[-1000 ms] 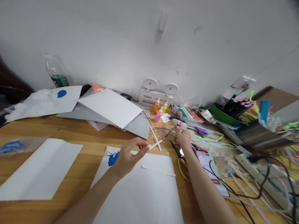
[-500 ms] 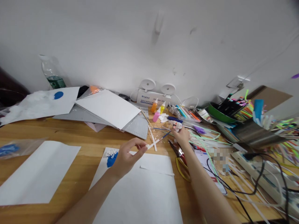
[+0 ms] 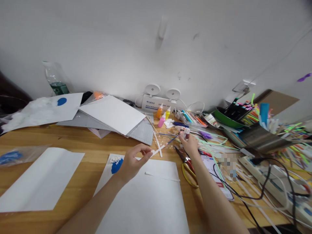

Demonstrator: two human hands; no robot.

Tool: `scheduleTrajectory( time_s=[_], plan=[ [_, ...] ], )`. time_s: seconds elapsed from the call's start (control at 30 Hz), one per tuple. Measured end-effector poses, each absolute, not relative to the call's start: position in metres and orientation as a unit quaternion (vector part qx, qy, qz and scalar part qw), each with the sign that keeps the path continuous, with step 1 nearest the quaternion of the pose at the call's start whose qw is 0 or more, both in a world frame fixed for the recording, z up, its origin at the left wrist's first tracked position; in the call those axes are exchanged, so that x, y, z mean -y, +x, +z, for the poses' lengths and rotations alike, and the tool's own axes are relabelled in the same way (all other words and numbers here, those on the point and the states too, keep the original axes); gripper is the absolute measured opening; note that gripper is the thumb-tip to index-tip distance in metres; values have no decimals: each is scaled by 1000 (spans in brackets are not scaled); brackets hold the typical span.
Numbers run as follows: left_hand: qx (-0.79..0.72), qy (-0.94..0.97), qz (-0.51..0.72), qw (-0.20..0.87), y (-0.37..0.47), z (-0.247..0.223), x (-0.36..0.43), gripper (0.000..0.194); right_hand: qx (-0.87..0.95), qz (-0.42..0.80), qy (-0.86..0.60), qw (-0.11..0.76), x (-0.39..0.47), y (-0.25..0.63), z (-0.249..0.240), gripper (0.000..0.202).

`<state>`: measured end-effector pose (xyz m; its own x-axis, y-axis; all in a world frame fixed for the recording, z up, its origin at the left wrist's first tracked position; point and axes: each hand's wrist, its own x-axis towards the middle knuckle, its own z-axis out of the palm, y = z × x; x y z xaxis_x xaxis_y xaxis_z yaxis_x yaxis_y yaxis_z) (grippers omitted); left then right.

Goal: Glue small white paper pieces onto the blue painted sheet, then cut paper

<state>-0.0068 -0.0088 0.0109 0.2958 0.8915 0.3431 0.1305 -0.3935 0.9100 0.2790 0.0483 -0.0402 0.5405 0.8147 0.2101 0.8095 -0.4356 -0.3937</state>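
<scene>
My left hand is closed in a pinch on the end of a narrow white strip, above the top edge of a white paper sheet. That strip crosses a second white strip lying behind it. My right hand reaches forward with its fingers closed round a small white object with a reddish spot; its kind is unclear, partly hidden by the fingers. On the sheet are a blue patch topped with white bits and another thin white strip.
Pliers with red and yellow handles and a lit phone lie by my right forearm. Black cables and a power strip fill the right. Small paint bottles, markers and stacked boards stand behind.
My right hand's fingers have shifted slightly around the white object, which now shows more upright. My left hand keeps its pinch on the strip. The whole view has moved a little.
</scene>
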Motion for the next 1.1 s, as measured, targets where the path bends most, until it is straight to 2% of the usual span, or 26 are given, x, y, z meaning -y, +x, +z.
scheduleTrajectory(
  time_s=[0.13, 0.23, 0.53, 0.93, 1.0, 1.1],
  plan=[
    [-364, 707, 454, 402, -5, 9, 9, 13, 532, -13, -813, 237, -52, 284, -44, 26],
    [-366, 710, 451, 398, -4, 8, 8, 12, 554, -35, -792, 254, -54, 287, -48, 23],
    [-360, 712, 455, 396, -5, 7, 8, 9, 586, -70, -761, 268, -57, 290, -55, 23],
    [-363, 709, 450, 403, -5, 7, 9, 10, 566, -52, -768, 294, -53, 285, -50, 23],
    [-362, 710, 450, 404, -5, 7, 8, 10, 556, -55, -769, 312, -51, 282, -48, 26],
    [-365, 708, 450, 404, -5, 7, 7, 10, 525, -75, -775, 345, -43, 277, -40, 44]
  ],
)
